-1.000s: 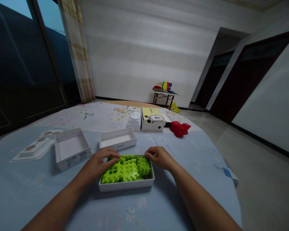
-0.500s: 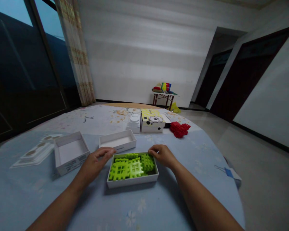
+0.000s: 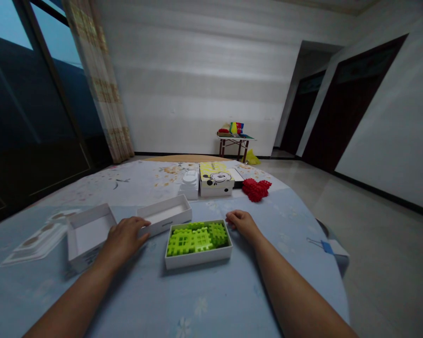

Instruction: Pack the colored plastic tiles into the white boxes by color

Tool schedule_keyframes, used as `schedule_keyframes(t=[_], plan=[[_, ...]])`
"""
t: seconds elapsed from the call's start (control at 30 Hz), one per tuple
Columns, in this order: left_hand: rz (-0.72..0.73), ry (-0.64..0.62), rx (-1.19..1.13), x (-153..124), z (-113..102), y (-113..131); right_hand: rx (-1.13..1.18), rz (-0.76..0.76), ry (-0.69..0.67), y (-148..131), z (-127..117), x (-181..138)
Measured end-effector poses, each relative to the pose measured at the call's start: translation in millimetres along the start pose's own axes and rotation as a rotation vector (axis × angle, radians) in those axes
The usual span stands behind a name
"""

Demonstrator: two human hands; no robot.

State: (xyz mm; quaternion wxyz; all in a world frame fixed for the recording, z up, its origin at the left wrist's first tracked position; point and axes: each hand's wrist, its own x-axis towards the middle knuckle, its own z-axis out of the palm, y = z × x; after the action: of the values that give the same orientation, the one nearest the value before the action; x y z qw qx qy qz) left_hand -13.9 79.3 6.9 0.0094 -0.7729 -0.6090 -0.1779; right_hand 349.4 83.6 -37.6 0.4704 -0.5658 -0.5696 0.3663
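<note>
A shallow white box point(image 3: 198, 257) filled with bright green plastic interlocking building pieces point(image 3: 192, 238) lies in front of me; some pieces have window grids. My left hand point(image 3: 125, 238) is at the left end of an empty white box lid point(image 3: 167, 219). Its thumb and fingers are apart around the lid's near left corner; I cannot tell whether they touch it. My right hand point(image 3: 245, 226) rests just past the far right corner of the filled box, fingers curled together with nothing seen in them.
An empty white box point(image 3: 91, 230) and flat clear packaging point(image 3: 38, 239) lie left. Farther back stand a white case point(image 3: 189, 183), a yellow cartoon box point(image 3: 216, 180) and a red openwork piece point(image 3: 256, 189). The round table's edge curves along the right.
My left hand has left the filled box and moved left to the lid. The right hand has let go of the box's corner. The filled box sits slightly farther right.
</note>
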Motion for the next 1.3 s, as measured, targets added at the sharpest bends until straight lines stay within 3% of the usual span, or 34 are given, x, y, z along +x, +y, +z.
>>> schedule_keyframes(t=[0.37,0.63,0.83,1.07,1.3], plan=[[-0.012,0.063,-0.019,-10,2,20,0.062,0.000,-0.011,11,1,-5],[-0.016,0.232,-0.105,-23,0,28,0.066,-0.016,-0.028,17,-1,-5],[0.053,0.407,-0.169,-27,-17,32,0.106,-0.037,0.079,10,-1,-4],[0.188,0.569,-0.255,-25,-32,60,0.166,-0.187,0.116,-21,4,-3],[0.345,0.628,-0.245,-22,-25,70,0.424,-0.136,-0.073,-70,15,-19]])
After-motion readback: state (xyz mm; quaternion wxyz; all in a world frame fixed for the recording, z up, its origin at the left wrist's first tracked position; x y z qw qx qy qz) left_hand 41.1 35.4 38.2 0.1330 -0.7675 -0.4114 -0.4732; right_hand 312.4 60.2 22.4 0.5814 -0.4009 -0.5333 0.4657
